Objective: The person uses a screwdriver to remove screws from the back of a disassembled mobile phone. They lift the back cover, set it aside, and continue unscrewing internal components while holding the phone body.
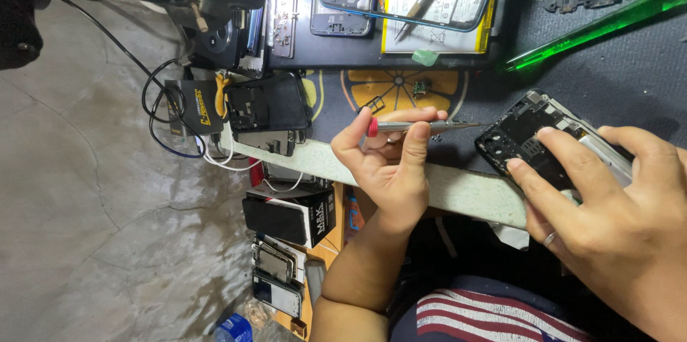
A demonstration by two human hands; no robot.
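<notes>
Screwdriver (422, 126), slim with a grey metal shaft and a red cap, is pinched between the thumb and fingers (417, 143) of the left hand (386, 163), the red end sitting against the thumb side and the shaft passing out past the fingertips. Its long axis is laid almost level across the view, with the thin tip pointed to the right, toward the opened phone (526, 134) and stopped just beside that phone's upper left edge. The phone, a dark body with its back removed and inner frame exposed, is gripped by the right hand (608, 206); those fingers are spread over its lower side and pressed onto it, a ring being seen on one of them. Both are held above the near edge of the desk (465, 192), over a dark mat (615, 84). Farther back on the mat a green plastic pry tool (594, 27) and another dismantled phone with a battery (429, 6) are laid.
</notes>
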